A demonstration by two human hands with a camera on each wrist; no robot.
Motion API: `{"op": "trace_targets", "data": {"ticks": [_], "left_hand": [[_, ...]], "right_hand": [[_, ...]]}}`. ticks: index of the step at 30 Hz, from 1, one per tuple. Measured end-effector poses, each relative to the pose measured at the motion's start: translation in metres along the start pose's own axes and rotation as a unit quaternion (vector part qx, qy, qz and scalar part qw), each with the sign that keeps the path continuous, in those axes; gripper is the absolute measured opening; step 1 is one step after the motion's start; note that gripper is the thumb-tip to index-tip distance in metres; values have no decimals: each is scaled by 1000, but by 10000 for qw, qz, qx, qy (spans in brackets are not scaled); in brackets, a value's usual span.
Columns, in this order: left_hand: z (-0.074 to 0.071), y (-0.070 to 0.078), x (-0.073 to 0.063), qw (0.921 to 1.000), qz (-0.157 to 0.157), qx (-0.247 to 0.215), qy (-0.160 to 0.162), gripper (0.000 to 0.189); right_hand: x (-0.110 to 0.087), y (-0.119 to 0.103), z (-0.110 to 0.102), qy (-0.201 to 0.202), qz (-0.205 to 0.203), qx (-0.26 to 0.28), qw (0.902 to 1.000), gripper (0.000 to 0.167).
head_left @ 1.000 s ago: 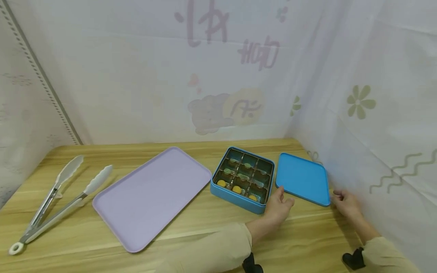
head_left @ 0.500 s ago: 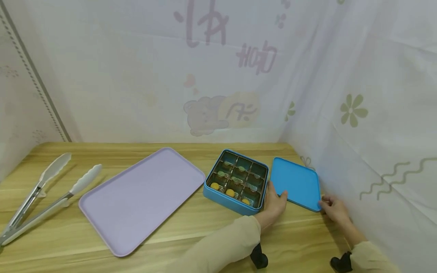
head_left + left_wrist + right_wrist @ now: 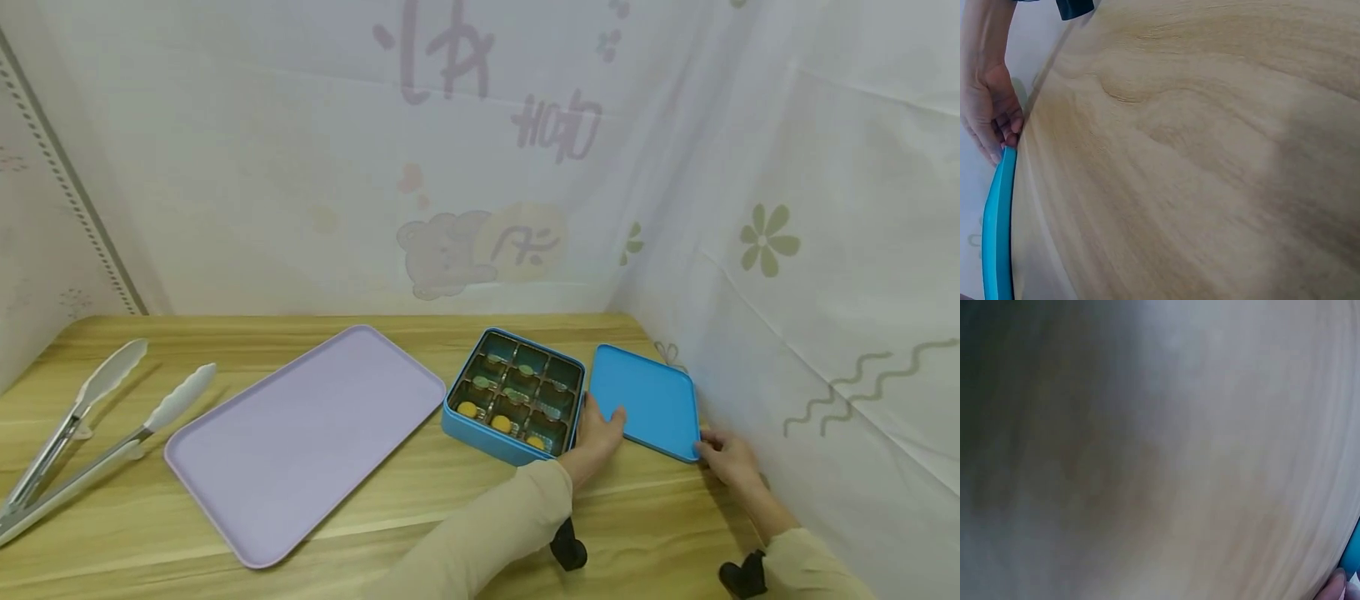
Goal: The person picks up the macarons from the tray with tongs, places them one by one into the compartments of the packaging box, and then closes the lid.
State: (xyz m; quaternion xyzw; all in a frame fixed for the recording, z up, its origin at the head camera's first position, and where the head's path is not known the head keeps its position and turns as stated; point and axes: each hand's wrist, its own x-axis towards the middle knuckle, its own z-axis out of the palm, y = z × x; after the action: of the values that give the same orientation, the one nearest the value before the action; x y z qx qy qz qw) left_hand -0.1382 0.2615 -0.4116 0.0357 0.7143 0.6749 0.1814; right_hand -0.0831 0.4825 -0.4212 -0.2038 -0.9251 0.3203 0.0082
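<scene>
A flat blue square lid (image 3: 647, 400) lies on the table, right of a blue square tin (image 3: 491, 440). The tin stands uncovered. Its clear divided insert holds several small yellow round pieces (image 3: 501, 424) in the near row; paler green ones show further back. My left hand (image 3: 596, 442) is between tin and lid, fingers stretched along the tin's right side, thumb at the lid's near left corner. Its fingertips are partly hidden. My right hand (image 3: 729, 460) pinches the lid's near right corner; the left wrist view also shows that hand (image 3: 991, 112) at the end of the lid (image 3: 999, 231).
A lilac rectangular tray (image 3: 307, 442) lies left of the tin, nearly touching it. Metal tongs (image 3: 82, 450) with pale tips lie spread at the far left. White printed cloth (image 3: 300, 167) walls in the back and both sides of the wooden table (image 3: 390, 525).
My left hand's fingers have slid into the gap between tin and lid. The right hand has come in to the lid's corner. The head view has shifted slightly.
</scene>
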Motion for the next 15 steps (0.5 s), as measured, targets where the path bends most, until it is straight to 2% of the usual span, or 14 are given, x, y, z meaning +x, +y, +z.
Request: {"op": "trace_targets", "data": {"ticks": [5, 6, 10, 12, 13, 15], "left_hand": [[2, -2, 3, 9998, 175, -5, 70, 66], [6, -8, 7, 9993, 332, 68, 145, 66], [8, -4, 3, 9982, 494, 197, 268, 63], [7, 2, -2, 9985, 398, 234, 293, 61], [3, 11, -8, 9991, 254, 204, 254, 59], [1, 17, -11, 9991, 169, 272, 268, 56]], "right_hand": [[0, 1, 1, 168, 28, 186, 9997, 43], [-1, 2, 1, 174, 51, 259, 9995, 43], [-2, 4, -2, 158, 159, 638, 9977, 44], [-3, 6, -5, 58, 180, 810, 9965, 44], [-3, 7, -7, 72, 190, 843, 9962, 44], [-4, 8, -10, 112, 170, 773, 9968, 43]]}}
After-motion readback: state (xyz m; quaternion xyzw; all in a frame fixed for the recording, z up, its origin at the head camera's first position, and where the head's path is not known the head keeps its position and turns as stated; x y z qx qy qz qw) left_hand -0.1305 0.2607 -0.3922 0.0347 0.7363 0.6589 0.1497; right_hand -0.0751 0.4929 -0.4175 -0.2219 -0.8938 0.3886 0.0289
